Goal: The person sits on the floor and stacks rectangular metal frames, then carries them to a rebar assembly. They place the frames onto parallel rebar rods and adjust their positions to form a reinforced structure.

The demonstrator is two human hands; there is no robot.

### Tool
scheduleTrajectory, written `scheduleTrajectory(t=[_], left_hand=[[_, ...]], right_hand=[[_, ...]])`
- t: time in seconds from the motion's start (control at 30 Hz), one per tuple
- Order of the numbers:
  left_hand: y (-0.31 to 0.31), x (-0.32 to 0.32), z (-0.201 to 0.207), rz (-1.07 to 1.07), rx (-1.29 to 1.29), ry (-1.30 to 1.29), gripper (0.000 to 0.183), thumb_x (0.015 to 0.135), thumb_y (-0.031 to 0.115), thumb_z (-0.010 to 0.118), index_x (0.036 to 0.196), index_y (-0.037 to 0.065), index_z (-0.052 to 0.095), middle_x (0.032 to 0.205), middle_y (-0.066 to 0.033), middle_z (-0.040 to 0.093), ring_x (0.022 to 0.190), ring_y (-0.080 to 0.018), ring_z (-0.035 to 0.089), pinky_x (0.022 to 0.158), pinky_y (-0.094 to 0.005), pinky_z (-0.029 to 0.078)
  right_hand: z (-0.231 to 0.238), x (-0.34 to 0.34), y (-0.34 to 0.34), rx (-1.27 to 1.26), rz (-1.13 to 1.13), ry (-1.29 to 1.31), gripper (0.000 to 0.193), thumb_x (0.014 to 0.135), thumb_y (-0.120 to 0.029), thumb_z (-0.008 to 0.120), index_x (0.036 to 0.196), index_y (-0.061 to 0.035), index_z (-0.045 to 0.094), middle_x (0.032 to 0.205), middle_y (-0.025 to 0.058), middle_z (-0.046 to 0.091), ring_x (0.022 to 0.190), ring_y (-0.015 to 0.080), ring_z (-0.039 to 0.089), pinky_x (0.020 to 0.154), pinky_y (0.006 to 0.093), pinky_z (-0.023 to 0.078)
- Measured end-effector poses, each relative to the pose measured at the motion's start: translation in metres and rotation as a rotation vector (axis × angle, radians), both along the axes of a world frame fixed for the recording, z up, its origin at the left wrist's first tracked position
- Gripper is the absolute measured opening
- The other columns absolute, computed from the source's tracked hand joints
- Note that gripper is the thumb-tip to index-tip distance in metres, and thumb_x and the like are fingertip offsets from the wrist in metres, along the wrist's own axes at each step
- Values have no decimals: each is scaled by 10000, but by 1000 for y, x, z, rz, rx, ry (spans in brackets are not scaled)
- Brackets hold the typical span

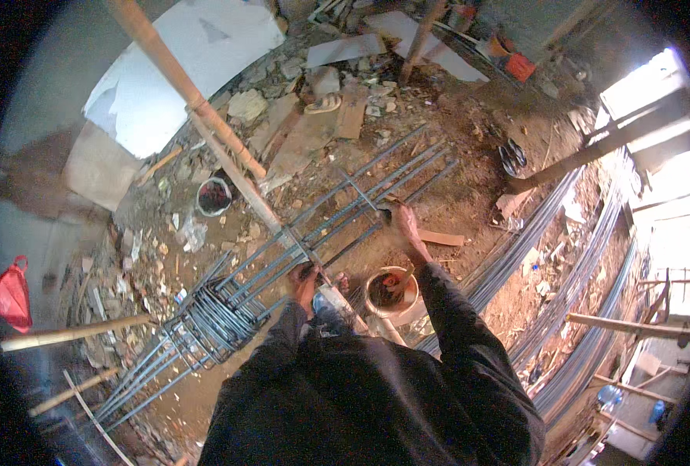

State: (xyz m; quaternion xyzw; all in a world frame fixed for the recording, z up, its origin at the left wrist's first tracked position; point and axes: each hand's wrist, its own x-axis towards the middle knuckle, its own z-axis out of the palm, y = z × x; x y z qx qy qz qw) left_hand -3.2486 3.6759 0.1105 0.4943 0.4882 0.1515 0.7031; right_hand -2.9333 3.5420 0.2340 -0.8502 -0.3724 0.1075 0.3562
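Note:
A long reinforcing-bar cage lies diagonally before me, propped over a wooden beam. Its steel stirrups are bunched together toward the lower left. Across the bars farther up sits a thin crosspiece, perhaps a single stirrup. My right hand is closed at the near end of that crosspiece; a small dark object shows by its fingers, too small to name. My left hand is curled against the nearest bars beside the beam, its fingertips partly hidden. A bucket with dark reddish contents stands below my right forearm.
Long bundles of rebar run along the right. Another bucket stands left of the beam. Rubble, boards and sandals lie on the earth floor. Wooden poles jut in from the sides, near a red bag.

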Motion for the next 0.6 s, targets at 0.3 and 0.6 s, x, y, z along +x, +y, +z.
scheduleTrajectory(t=[0.3, 0.6], left_hand=[[17, 1, 55, -144, 190, 49, 328, 920, 293, 835, 1052, 25, 699, 885, -36, 681, 827, -199, 659, 770, -372, 547], [90, 56, 99, -180, 933, 184, 410, 975, 354, 738, 1190, 11, 671, 1025, -149, 728, 944, -294, 693, 837, -432, 554]], right_hand=[[-65, 22, -35, 316, -570, 345, 280, 962, -181, 707, 1207, -52, 738, 1051, 167, 778, 928, 311, 743, 765, 407, 573], [-70, 25, -63, 251, -497, 429, 329, 1043, -292, 631, 1177, -17, 751, 996, 107, 787, 882, 302, 725, 743, 459, 548]])
